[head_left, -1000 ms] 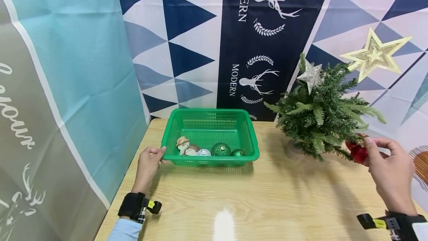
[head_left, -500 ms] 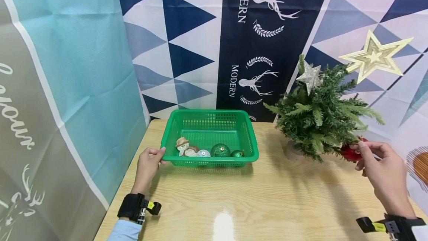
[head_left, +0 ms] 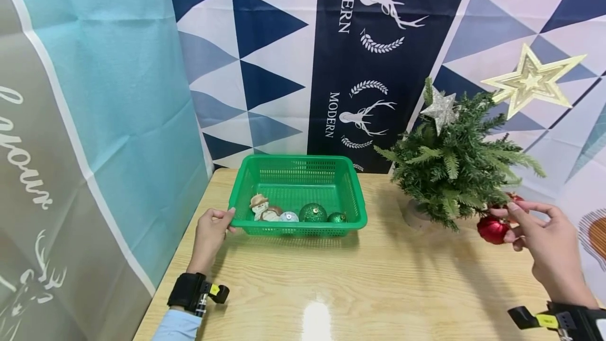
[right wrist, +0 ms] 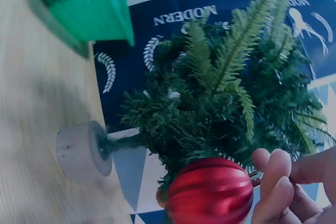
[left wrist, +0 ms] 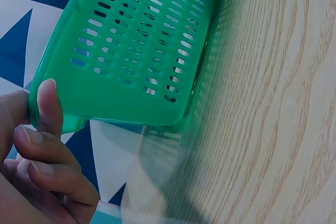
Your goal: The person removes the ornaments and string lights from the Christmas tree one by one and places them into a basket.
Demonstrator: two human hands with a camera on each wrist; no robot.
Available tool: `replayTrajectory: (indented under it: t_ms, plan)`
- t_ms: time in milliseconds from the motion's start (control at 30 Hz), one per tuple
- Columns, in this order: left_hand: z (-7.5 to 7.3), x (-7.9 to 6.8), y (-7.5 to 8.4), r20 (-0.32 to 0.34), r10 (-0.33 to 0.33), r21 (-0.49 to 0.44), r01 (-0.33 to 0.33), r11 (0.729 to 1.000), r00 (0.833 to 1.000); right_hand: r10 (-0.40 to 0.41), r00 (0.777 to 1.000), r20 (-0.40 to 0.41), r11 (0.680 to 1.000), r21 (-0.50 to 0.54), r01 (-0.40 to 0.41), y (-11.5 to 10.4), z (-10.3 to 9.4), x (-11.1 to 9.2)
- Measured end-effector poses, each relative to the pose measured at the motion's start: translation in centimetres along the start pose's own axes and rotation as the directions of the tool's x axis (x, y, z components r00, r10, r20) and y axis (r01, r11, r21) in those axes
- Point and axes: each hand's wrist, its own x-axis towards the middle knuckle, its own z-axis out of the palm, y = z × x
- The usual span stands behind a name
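My right hand (head_left: 551,246) is at the lower right side of a small green Christmas tree (head_left: 454,162). Its thumb and fingers pinch the top of a shiny, ribbed red bauble (head_left: 493,229), which hangs close to the lower branches. In the right wrist view the red bauble (right wrist: 210,192) sits in front of the foliage, with the fingertips (right wrist: 275,169) at its cap. Whether it is hooked on a branch I cannot tell. My left hand (head_left: 211,233) grips the near left corner of a green plastic basket (head_left: 303,224), thumb over its rim (left wrist: 39,93).
Inside the basket lie a snowman ornament (head_left: 260,207), a pale bauble (head_left: 289,217) and two green glitter baubles (head_left: 312,212). The tree carries a silver star (head_left: 441,109) and a large gold star (head_left: 531,79). Its round base (right wrist: 84,150) stands on the wooden table (head_left: 331,278).
My right hand has shifted slightly left toward the tree. The red bauble now hangs lower and shows more fully beside the fingers. My left hand has stayed on the basket.
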Motion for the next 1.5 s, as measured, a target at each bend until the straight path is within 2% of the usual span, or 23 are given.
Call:
replayTrajectory:
  t_ms: [100, 267, 367, 600, 733, 800, 867, 967, 1033, 1067, 1167, 1233, 1333, 1400, 1500]
  plan:
    - [0.0, 0.0, 0.1, 0.004, -0.001, -0.002, 0.001, 1.0, 1.0, 0.022, 0.999, 0.048, 0.999, 0.033, -0.024, 0.2, -0.7, 0.2]
    - [0.1, 0.0, 0.3, 0.005, -0.001, 0.0, 0.001, 1.0, 1.0, 0.077, 0.995, 0.06, 0.989, -0.134, -0.068, 0.4, -1.7, 0.3]
    - [0.1, 0.0, 0.2, 0.004, 0.007, -0.005, -0.007, 1.0, 1.0, 0.079, 0.996, 0.041, 0.969, -0.236, -0.067, 0.5, -2.0, 0.3]
    - [0.2, 0.1, 0.1, 0.001, 0.011, -0.021, -0.011, 1.0, 1.0, 0.053, 0.999, 0.004, 0.956, -0.288, -0.05, -0.2, -2.3, 0.5]
    - [0.2, 0.1, 0.2, 0.007, 0.009, -0.017, -0.009, 1.0, 1.0, 0.021, 0.998, -0.059, 0.933, -0.359, -0.041, -0.6, -2.1, 0.3]
    - [0.2, 0.0, 0.3, 0.007, 0.013, -0.01, -0.013, 1.0, 1.0, 0.014, 0.997, -0.074, 0.936, -0.35, -0.039, -0.8, -2.0, 0.4]
    - [0.2, 0.0, 0.3, 0.004, 0.016, -0.007, -0.016, 1.0, 1.0, 0.018, 0.999, -0.045, 0.962, -0.273, -0.03, -0.9, -2.0, 0.5]
    - [0.1, 0.1, 0.3, 0.001, 0.015, -0.006, -0.015, 1.0, 1.0, 0.03, 0.996, 0.084, 0.999, -0.035, -0.027, -0.8, -2.4, 1.0]
    - [0.1, 0.1, 0.3, 0.004, 0.013, -0.007, -0.013, 1.0, 1.0, 0.033, 0.981, 0.189, 0.988, 0.142, -0.061, -0.7, -2.7, 1.2]
    - [0.1, 0.1, 0.2, 0.006, 0.012, -0.005, -0.012, 1.0, 1.0, 0.032, 0.972, 0.232, 0.978, 0.193, -0.078, -0.6, -2.9, 1.3]
    - [0.0, 0.0, 0.1, 0.006, 0.01, -0.007, -0.01, 1.0, 1.0, 0.051, 0.961, 0.271, 0.963, 0.24, -0.118, -0.3, -3.1, 1.6]
    - [0.0, 0.0, 0.1, 0.005, 0.009, -0.01, -0.009, 1.0, 1.0, 0.063, 0.975, 0.213, 0.981, 0.164, -0.099, -0.1, -2.9, 1.5]
    - [0.0, 0.0, 0.1, 0.0, 0.006, -0.014, -0.006, 1.0, 1.0, 0.049, 0.996, 0.071, 0.999, 0.017, -0.051, 0.1, -2.5, 1.4]
    - [0.0, 0.0, 0.1, -0.002, 0.004, -0.014, -0.004, 1.0, 1.0, 0.005, 1.0, -0.012, 0.996, -0.088, -0.006, 0.1, -2.3, 1.4]
    - [0.0, 0.0, 0.1, -0.004, 0.0, -0.013, 0.0, 1.0, 1.0, -0.072, 0.993, -0.097, 0.98, -0.194, 0.052, -0.3, -1.9, 1.5]
